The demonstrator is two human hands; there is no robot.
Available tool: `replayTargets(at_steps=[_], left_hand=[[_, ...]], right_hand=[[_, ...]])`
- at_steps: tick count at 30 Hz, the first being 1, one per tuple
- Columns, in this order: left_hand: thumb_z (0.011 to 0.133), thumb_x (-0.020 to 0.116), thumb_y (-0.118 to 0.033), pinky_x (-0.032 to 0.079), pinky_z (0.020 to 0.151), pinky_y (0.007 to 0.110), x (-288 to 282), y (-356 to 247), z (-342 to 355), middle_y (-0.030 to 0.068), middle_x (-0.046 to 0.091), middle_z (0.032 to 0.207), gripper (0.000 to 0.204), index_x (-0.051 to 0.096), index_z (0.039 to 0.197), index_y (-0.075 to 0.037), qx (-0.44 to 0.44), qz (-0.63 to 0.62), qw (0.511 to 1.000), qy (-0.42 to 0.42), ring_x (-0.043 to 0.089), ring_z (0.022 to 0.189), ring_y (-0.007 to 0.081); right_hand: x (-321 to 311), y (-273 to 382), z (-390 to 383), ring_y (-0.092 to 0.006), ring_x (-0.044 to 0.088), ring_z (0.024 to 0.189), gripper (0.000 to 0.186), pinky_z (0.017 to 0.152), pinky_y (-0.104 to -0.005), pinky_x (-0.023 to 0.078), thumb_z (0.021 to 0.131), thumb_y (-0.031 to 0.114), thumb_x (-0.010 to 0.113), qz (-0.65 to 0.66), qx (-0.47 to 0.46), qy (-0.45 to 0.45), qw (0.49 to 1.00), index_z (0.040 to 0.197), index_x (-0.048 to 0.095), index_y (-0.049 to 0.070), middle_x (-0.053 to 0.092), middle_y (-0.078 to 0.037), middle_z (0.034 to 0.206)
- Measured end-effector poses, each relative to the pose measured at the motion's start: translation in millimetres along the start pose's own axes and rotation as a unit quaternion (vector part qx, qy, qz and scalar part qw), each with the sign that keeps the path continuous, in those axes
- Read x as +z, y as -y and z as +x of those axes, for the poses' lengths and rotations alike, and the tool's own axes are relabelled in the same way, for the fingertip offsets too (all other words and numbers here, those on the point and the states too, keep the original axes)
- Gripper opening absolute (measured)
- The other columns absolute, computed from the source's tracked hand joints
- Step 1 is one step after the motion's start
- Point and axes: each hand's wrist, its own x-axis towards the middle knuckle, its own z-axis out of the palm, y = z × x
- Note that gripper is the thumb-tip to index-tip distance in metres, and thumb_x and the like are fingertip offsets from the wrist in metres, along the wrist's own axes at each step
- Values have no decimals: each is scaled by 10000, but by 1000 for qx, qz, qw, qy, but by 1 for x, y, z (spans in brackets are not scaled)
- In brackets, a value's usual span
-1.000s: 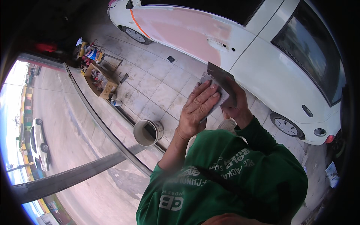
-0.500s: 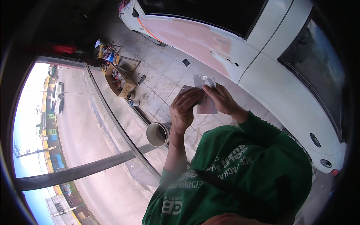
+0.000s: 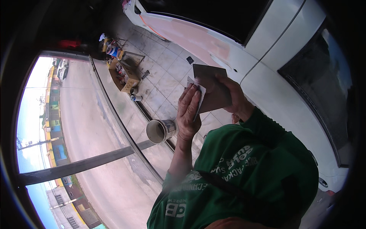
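My left hand (image 3: 187, 114) holds a pale grey folded sheet (image 3: 199, 93), fingers pressed together over it, against the left face of a dark, flat rectangular plate (image 3: 212, 97). My right hand (image 3: 238, 100) grips that plate by its right side, thumb along the edge. Both hands are raised in front of my green-sleeved body, over the tiled floor (image 3: 164, 65), with a white bucket (image 3: 156, 129) below and left of them.
A white car (image 3: 289, 99) with a pink-patched door (image 3: 202, 42) runs along the right. Left of me are a glass front with a metal frame (image 3: 114, 107) onto a street, a cardboard box (image 3: 130, 82) of items, cans (image 3: 136, 97) and a small dark object (image 3: 190, 60) on the floor.
The dark plate has turned to show its broad face, and my left fingers now lie on the pale sheet rather than behind it. The view has shifted slightly; the street car appears farther away.
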Motion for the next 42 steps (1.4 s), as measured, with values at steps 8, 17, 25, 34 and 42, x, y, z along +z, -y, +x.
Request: replayTargets(at_steps=[8,17,25,34,42], left_hand=[[790,557,140,538,1010,425,-8,3,12,137,626,1369,561,714,1261,-120,-78,-6,995,62,615,1231,362],[783,559,114,566,987,406,-27,26,13,109,723,1209,510,757,1177,-142,-90,-62,993,47,667,1170,326],[785,646,3,548,996,394,19,-19,2,28,752,1130,368,796,1071,-173,48,-64,991,109,691,1113,227],[789,702,-9,455,1100,507,-6,-64,46,162,676,1286,454,703,1242,-38,90,-228,969,-25,603,1264,397],[819,530,150,540,993,406,14,37,2,129,682,1290,516,746,1206,-113,-141,-26,989,36,657,1171,322]], right_hand=[[-33,29,-27,-250,541,1330,605,1125,-437,447,1082,493,387,-228,-75,-38,970,1496,428,54,562,-118,1428],[-26,41,-47,-284,603,1241,549,1075,-424,463,1103,409,384,-458,-52,-66,885,1428,497,-19,613,-163,1352],[-27,42,-20,-190,663,1028,409,902,-351,533,1047,367,552,-268,-79,-197,940,1259,609,22,670,-81,1141],[-3,47,-21,-269,647,1163,456,1010,-422,535,1054,362,533,-45,-57,-73,995,1369,517,34,640,-139,1262],[-14,59,-43,-229,601,1225,520,1054,-356,472,1106,365,371,-320,-82,-52,942,1394,503,-46,629,-154,1313]])
